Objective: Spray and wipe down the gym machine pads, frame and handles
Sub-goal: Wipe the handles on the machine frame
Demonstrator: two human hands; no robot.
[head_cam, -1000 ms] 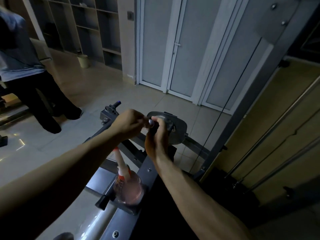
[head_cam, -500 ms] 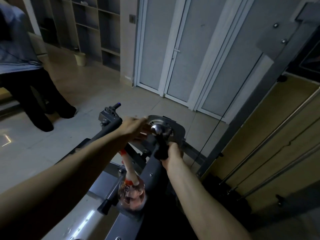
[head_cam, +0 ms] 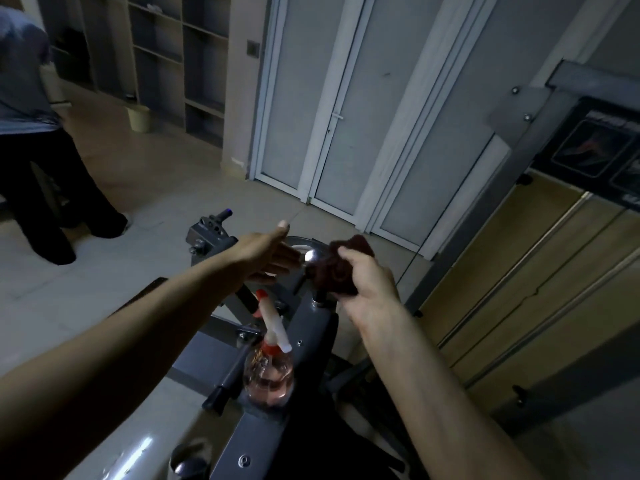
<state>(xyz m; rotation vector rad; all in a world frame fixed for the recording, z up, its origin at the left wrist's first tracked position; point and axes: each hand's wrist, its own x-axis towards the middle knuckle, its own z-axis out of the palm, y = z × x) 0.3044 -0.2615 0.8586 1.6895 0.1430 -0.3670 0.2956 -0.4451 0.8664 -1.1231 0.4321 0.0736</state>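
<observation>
**Wiping in progress at the knob end; most of the machine judged to be left**

A dark red cloth (head_cam: 341, 271) is being gripped in the right hand (head_cam: 372, 289), bunched, with the fingers and thumb curled round it. It is being held just beside the chrome knob (head_cam: 310, 255); whether it is touching the knob cannot be told. The left hand (head_cam: 270, 252) is being held out with its fingers straight and close together and its thumb raised. Nothing is being held in it. Its fingertips are being brought just short of the same knob, so the knob is lying between the two sets of fingers.

The spray bottle (head_cam: 268, 372) is not being held. It is being left standing on the grey frame (head_cam: 308, 344), below the left fingers and nearer the body than either hand. Its long axis is running roughly upright, from the round pink-filled base up through the white neck. Its red-tipped sprayer head is pointing away from the person, towards the left fingertips.

As a judgement, the knob and handle fittings are being dealt with at present. No wet streaks are being shown on the frame or on the dark pad (head_cam: 332, 448) behind the wrists, so how much is already wiped cannot be told. The pads and the wider frame are being taken as work left to do.
</observation>
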